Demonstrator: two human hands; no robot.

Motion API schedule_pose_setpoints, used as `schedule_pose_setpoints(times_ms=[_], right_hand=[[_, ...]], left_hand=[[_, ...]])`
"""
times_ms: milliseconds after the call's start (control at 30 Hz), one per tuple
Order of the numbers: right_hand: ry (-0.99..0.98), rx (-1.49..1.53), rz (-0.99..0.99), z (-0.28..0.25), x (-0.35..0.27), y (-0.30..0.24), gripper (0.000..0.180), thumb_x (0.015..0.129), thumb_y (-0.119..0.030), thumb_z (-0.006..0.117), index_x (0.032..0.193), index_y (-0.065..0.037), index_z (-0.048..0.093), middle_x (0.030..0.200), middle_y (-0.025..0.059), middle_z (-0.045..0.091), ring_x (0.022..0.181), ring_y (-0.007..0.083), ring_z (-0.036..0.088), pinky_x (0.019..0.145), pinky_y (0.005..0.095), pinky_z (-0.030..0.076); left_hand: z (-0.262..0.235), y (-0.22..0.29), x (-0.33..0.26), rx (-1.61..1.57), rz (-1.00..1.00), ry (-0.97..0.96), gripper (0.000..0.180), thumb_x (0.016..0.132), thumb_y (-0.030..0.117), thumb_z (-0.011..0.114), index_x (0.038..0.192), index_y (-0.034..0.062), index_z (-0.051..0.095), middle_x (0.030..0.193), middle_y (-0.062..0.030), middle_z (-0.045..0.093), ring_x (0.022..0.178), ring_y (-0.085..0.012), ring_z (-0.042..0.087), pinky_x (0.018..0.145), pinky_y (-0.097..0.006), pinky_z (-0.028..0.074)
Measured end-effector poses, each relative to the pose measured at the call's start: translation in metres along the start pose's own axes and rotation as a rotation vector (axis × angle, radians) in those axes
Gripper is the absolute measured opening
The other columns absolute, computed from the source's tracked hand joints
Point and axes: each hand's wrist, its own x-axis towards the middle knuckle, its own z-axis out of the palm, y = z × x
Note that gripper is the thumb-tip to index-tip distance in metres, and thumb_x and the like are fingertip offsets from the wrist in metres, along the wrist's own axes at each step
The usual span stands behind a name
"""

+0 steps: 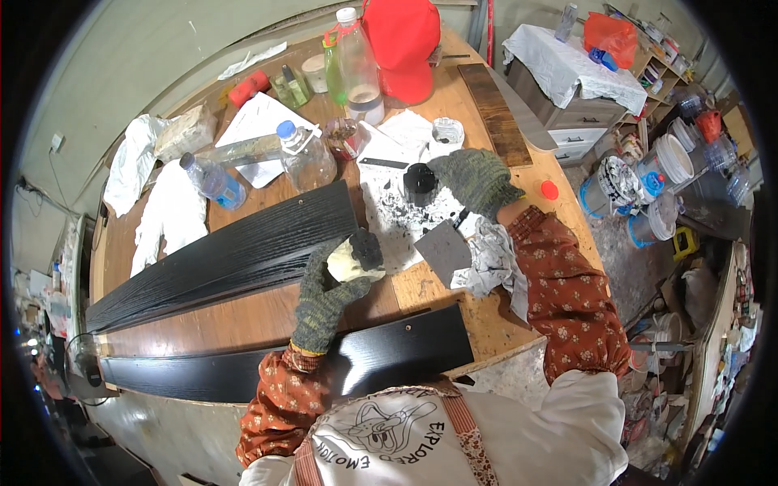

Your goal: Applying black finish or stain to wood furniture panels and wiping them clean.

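Left hand (324, 287) grip pinches a stained sponge (356, 257); right hand (474, 180) closes beside a black jar (420, 183).

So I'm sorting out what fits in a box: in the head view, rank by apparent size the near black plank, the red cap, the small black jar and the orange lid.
Largest to smallest, as they appear:
1. near black plank, though nearness to the camera inflates it
2. red cap
3. small black jar
4. orange lid
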Motion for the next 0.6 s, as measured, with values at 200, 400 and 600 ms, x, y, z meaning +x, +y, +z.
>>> schedule_pose_setpoints(times_ms=[200,400,600], right_hand=[[-0.115,-0.009,-0.119,-0.014,0.005,-0.014,0.019,0.088,-0.016,0.053,0.100,-0.010,0.066,0.088,0.0149,0.068,0.085,0.0309,0.068,0.071,0.0427,0.054],[0.003,0.002,-0.080,-0.001,0.012,0.011,0.020,0.088,-0.015,0.052,0.100,-0.009,0.067,0.087,0.0143,0.069,0.082,0.0304,0.069,0.068,0.0411,0.055],[-0.248,0.024,0.050,-0.004,0.012,0.004,0.028,0.090,-0.025,0.049,0.112,-0.015,0.065,0.102,0.0067,0.066,0.099,0.0264,0.062,0.087,0.0420,0.049]], left_hand=[[-0.004,-0.005,0.002,0.019,-0.015,0.007,0.070,0.069,0.014,0.084,0.129,0.0044,0.048,0.120,-0.0100,0.058,0.109,-0.0210,0.057,0.095,-0.034,0.050],[0.004,-0.003,0.006,0.035,-0.019,0.005,0.068,0.069,0.015,0.085,0.127,0.0046,0.050,0.119,-0.0097,0.059,0.108,-0.0205,0.058,0.094,-0.034,0.050],[0.017,0.012,0.008,0.055,-0.082,-0.010,0.066,0.069,0.015,0.085,0.125,0.0053,0.052,0.119,-0.0098,0.057,0.110,-0.0208,0.056,0.095,-0.034,0.049]])
